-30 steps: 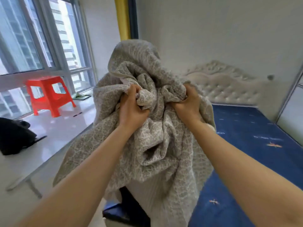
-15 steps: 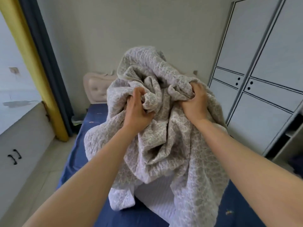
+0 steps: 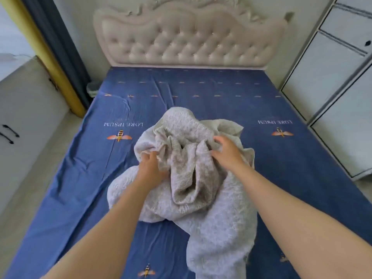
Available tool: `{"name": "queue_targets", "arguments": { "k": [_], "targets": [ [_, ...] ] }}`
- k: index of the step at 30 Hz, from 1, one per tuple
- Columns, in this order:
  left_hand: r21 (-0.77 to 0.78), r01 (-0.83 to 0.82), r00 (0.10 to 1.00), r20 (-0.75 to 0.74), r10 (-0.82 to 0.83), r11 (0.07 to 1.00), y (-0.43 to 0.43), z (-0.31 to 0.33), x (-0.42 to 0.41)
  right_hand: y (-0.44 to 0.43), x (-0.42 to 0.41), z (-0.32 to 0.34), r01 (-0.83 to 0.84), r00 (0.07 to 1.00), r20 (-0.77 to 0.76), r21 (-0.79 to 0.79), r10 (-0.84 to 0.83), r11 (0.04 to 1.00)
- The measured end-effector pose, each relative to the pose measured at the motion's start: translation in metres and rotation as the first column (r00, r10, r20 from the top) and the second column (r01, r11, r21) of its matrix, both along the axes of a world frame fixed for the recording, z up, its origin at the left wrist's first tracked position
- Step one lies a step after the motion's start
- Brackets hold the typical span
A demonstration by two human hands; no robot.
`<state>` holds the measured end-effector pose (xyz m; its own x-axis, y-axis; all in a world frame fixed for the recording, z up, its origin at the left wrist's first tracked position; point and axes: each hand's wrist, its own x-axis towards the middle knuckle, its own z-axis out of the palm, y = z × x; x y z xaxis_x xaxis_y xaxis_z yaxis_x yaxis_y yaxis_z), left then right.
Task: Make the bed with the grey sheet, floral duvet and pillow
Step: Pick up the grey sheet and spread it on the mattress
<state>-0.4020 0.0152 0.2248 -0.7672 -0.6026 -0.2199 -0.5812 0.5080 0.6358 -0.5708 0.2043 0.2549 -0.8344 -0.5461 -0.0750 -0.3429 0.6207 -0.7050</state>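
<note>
The crumpled grey sheet (image 3: 187,178) lies in a heap on the middle of the bed, over the blue bee-print mattress cover (image 3: 84,178), and trails toward the foot. My left hand (image 3: 150,168) grips a fold on the heap's left side. On the upper right of the heap rests my right hand (image 3: 226,153), blurred, its fingers spread. No floral duvet or pillow is in view.
A tufted cream headboard (image 3: 191,37) stands at the far end. White wardrobe doors (image 3: 332,87) line the right side. A yellow and dark curtain (image 3: 54,57) and a low white cabinet (image 3: 24,117) stand left, with a strip of floor beside the bed.
I have turned from the window to face the bed. The grey sheet, held up in both fists before, has come down onto the mattress, and my right hand's fingers have loosened.
</note>
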Motion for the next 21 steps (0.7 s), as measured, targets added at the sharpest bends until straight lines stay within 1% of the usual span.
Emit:
{"name": "queue_targets", "arguments": {
  "k": [1, 3, 6, 8, 9, 10, 11, 14, 15, 17, 18, 19, 20, 21],
  "targets": [
    [0.007, 0.017, 0.997, 0.081, -0.018, 1.000, 0.007, -0.025, 0.002, 0.006, -0.003, -0.025, -0.023, 0.999, 0.038, 0.037, 0.022, 0.999],
    [0.058, 0.040, 0.979, 0.197, -0.051, 0.997, 0.022, -0.070, 0.005, 0.021, -0.005, -0.072, -0.049, 0.991, 0.130, 0.103, 0.036, 0.993],
    [0.150, 0.041, 0.954, 0.287, -0.084, 0.988, 0.044, -0.121, 0.011, 0.047, 0.002, -0.134, -0.057, 0.978, 0.209, 0.174, 0.020, 0.983],
    [0.175, 0.078, 0.925, 0.355, -0.137, 0.981, 0.058, -0.158, 0.013, 0.062, 0.008, -0.178, -0.083, 0.955, 0.297, 0.245, 0.007, 0.966],
    [0.158, 0.111, 0.907, 0.388, -0.165, 0.981, 0.064, -0.174, 0.015, 0.068, 0.013, -0.198, -0.102, 0.936, 0.352, 0.278, -0.003, 0.955],
    [0.119, 0.148, 0.893, 0.412, -0.184, 0.982, 0.070, -0.191, 0.017, 0.074, 0.020, -0.218, -0.123, 0.912, 0.411, 0.300, -0.012, 0.946],
    [0.049, 0.182, 0.890, 0.416, -0.186, 0.982, 0.074, -0.200, 0.019, 0.078, 0.026, -0.230, -0.136, 0.893, 0.451, 0.307, -0.018, 0.942],
    [-0.174, 0.263, 0.893, 0.417, -0.171, 0.949, 0.081, -0.229, 0.012, 0.082, 0.046, -0.274, -0.151, 0.868, 0.496, 0.338, -0.039, 0.929],
    [-0.231, 0.274, 0.890, 0.430, -0.155, 0.933, 0.081, -0.238, 0.007, 0.081, 0.052, -0.286, -0.171, 0.865, 0.500, 0.372, -0.042, 0.912],
    [-0.342, 0.298, 0.872, 0.477, -0.108, 0.891, 0.076, -0.255, -0.002, 0.079, 0.067, -0.308, -0.250, 0.864, 0.502, 0.482, -0.031, 0.840],
    [-0.413, 0.337, 0.856, 0.508, -0.093, 0.846, 0.073, -0.264, -0.005, 0.078, 0.075, -0.318, -0.299, 0.871, 0.492, 0.532, -0.001, 0.793],
    [-0.484, 0.395, 0.839, 0.536, -0.092, 0.781, 0.069, -0.274, -0.006, 0.078, 0.084, -0.328, -0.334, 0.882, 0.469, 0.571, 0.036, 0.750],
    [-0.537, 0.447, 0.826, 0.555, -0.100, 0.716, 0.065, -0.284, -0.007, 0.078, 0.092, -0.335, -0.356, 0.896, 0.437, 0.602, 0.078, 0.715],
    [-0.561, 0.481, 0.817, 0.566, -0.111, 0.674, 0.060, -0.291, -0.008, 0.078, 0.099, -0.343, -0.372, 0.907, 0.404, 0.633, 0.120, 0.679]
  ]
}}
